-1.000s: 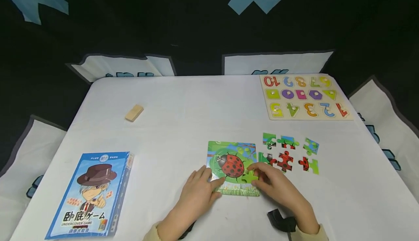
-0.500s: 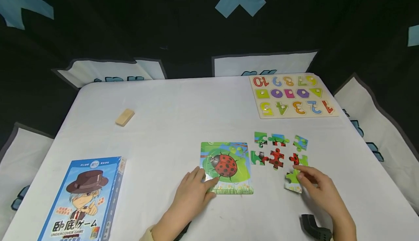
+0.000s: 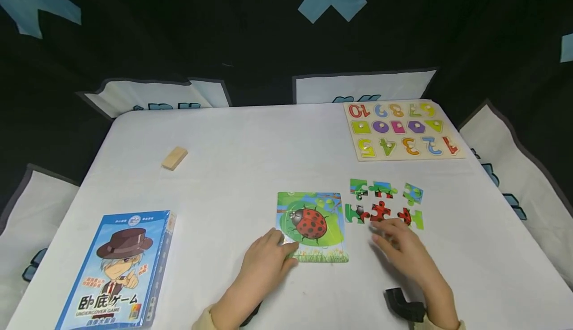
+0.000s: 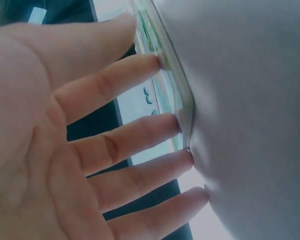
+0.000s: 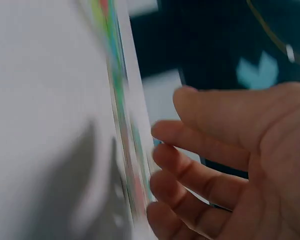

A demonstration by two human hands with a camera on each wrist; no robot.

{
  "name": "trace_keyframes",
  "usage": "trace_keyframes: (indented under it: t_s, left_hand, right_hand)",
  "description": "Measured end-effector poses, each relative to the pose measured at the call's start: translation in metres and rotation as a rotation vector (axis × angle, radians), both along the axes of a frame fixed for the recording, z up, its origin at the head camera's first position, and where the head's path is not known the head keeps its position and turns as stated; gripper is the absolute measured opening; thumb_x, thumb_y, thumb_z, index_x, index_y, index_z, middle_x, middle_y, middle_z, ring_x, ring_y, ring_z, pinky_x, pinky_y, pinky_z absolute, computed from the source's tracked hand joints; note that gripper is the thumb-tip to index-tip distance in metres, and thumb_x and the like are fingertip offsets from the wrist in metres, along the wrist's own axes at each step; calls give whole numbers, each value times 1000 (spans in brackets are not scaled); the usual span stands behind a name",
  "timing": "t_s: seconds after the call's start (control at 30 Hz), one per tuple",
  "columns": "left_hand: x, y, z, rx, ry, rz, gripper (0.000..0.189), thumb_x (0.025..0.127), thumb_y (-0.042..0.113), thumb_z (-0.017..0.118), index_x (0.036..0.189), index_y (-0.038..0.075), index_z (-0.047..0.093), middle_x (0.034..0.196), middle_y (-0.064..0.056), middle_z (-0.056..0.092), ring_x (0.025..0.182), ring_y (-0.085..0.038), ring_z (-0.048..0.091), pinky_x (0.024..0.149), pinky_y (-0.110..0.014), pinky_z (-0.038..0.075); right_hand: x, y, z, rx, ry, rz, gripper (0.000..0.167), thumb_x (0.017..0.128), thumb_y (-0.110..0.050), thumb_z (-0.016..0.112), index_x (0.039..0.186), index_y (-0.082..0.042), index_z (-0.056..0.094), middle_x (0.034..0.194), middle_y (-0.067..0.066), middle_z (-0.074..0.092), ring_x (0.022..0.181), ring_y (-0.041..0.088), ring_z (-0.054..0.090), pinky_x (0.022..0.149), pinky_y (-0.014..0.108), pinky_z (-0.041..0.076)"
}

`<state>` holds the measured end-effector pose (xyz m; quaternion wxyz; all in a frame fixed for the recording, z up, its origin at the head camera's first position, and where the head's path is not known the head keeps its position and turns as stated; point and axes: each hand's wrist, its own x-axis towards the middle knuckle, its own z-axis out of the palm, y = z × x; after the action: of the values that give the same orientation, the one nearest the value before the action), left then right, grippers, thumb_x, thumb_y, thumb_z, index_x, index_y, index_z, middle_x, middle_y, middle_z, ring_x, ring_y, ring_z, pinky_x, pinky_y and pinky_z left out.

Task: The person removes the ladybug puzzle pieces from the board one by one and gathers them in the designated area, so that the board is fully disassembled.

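Observation:
A square ladybug puzzle board (image 3: 326, 256) lies on the table in the head view. My left hand (image 3: 264, 263) rests at its lower left corner with fingers spread. In the left wrist view, fingertips (image 4: 171, 122) touch the board's edge. To the board's right, several loose puzzle pieces lie in two rows, among them a red one (image 3: 380, 211) and a blue-green one (image 3: 413, 193). My right hand (image 3: 405, 250) hovers just below these, fingers loosely bent. The right wrist view shows nothing between its thumb and fingers. The lower right corner piece seen earlier is hidden, in the area that this hand covers.
A wooden number board (image 3: 405, 131) lies at the far right of the table. A small wooden block (image 3: 174, 158) is at the left back, and a blue game box (image 3: 117, 270) lies at the left front. Dark cloth hangs behind the table.
My right hand carried a green puzzle piece from the ladybug board to the right and let it go, then moved back left and slightly up. The left hand stayed on the board.

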<state>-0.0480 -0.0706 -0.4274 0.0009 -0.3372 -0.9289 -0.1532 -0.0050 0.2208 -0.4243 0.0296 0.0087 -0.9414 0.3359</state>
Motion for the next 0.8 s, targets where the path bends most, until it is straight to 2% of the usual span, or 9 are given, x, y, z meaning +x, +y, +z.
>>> trace_keyframes:
  t_s: [0.1, 0.2, 0.33, 0.47, 0.67, 0.8]
  left_hand:
    - [0, 2, 1, 7, 4, 1, 28, 78, 32, 69, 100, 14, 70, 86, -4, 54, 99, -27, 54, 78, -38, 46]
    - [-1, 3, 3, 9, 14, 5, 28, 77, 32, 69, 98, 13, 70, 85, -3, 54, 91, -22, 55, 70, -35, 46]
    - [-2, 3, 3, 4, 34, 6, 29, 77, 33, 69, 96, 11, 70, 85, -2, 55, 87, -19, 55, 66, -32, 46]
    - [-2, 3, 2, -19, 42, 7, 31, 77, 35, 69, 97, 11, 70, 86, -3, 55, 90, -21, 55, 67, -33, 47]
    - [-1, 2, 1, -42, 42, 8, 32, 77, 36, 69, 97, 11, 69, 86, -3, 54, 91, -21, 54, 67, -33, 46]
    - [0, 1, 1, -44, 40, 12, 31, 77, 36, 69, 96, 10, 69, 85, -3, 54, 92, -22, 54, 66, -33, 47]
  right_hand:
    - [-9, -31, -3, -32, 12, 157, 30, 84, -15, 66, 112, -6, 63, 100, -1, 56, 80, 9, 48, 67, 27, 44]
    - [-13, -57, -6, 9, 9, 244, 33, 83, -20, 66, 112, -4, 63, 100, -2, 55, 86, 11, 48, 72, 31, 42]
    - [-13, -74, -7, 88, 33, 226, 30, 79, -20, 70, 105, -4, 66, 97, 0, 55, 92, 18, 49, 79, 38, 40]
    - [-11, -78, -8, 69, 40, 192, 23, 76, -16, 73, 96, -8, 66, 97, -2, 55, 93, 18, 50, 80, 40, 39]
    - [-10, -83, -11, 63, 29, 153, 21, 75, -14, 74, 94, -11, 64, 93, -3, 54, 82, 14, 43, 69, 34, 35]
    - [-10, -86, -12, 53, 20, 128, 21, 74, -12, 74, 93, -12, 64, 89, -3, 53, 81, 13, 42, 69, 34, 33]
